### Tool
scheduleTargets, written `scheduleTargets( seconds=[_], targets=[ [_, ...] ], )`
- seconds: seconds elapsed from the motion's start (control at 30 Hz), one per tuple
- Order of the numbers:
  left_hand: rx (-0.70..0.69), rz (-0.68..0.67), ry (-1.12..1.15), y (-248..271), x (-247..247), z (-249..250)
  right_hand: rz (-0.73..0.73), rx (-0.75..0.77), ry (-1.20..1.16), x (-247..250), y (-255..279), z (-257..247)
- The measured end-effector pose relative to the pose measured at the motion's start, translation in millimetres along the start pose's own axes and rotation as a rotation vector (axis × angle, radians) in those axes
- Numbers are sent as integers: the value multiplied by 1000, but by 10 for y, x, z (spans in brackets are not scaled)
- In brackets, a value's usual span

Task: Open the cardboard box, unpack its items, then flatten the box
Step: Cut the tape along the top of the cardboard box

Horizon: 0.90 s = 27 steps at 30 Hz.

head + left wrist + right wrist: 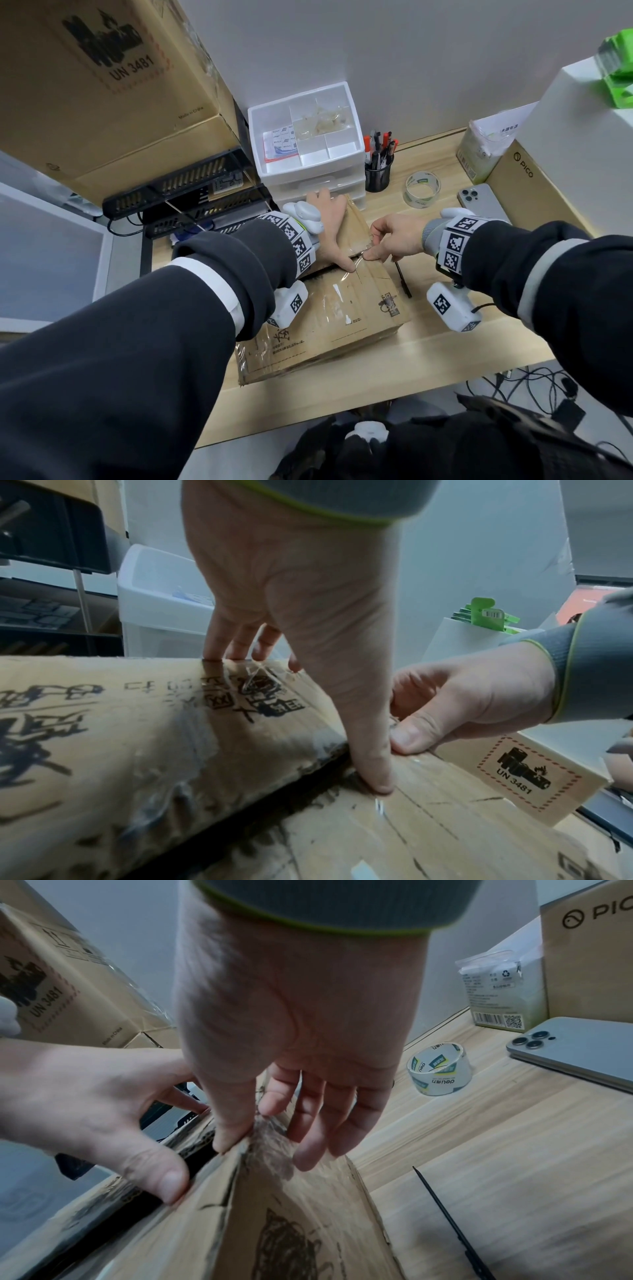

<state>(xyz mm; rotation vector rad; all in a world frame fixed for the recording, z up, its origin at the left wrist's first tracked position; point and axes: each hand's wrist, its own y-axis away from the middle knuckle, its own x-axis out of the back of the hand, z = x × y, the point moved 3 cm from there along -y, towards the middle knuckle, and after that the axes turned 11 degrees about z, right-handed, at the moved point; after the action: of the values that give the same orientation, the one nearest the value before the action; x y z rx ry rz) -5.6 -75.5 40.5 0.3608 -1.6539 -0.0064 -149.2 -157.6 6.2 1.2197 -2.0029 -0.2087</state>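
Two hands work at the taped slit on top of a box.

The flat brown cardboard box [342, 308] with black print lies on the light wooden table [445, 359], right in front of the person; the left hand [329, 233] lies spread out and flat on the far flap, thumb tip pressed down at the slit, likely to keep the box from sliding; the right hand [394, 236] pinches the edge of a flap, and maybe the shiny clear tape [339, 301] there, between thumb and first finger, its other fingers loose, likely to pull it up; the slit shows dark, so the top looks partly open; a thin black pointed tool [403, 279] lies just beside the box; a roll of clear tape [423, 189] and a grey phone [486, 205] sit farther back.
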Motion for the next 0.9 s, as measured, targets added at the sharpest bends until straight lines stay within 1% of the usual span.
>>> scheduleTargets(
  seconds=[0.2,0.6,0.77,0.9],
  targets=[
    [-29,41,18,14,17,5,-7,1,-14,-3,-23,14],
    [-4,2,87,-7,31,-73,-38,21,35,19,-23,-22],
    [-5,10,87,-3,26,-75,-42,17,25,21,-29,-2],
    [-4,14,51,-9,-17,-41,-53,12,-44,34,-53,83]
  ],
)
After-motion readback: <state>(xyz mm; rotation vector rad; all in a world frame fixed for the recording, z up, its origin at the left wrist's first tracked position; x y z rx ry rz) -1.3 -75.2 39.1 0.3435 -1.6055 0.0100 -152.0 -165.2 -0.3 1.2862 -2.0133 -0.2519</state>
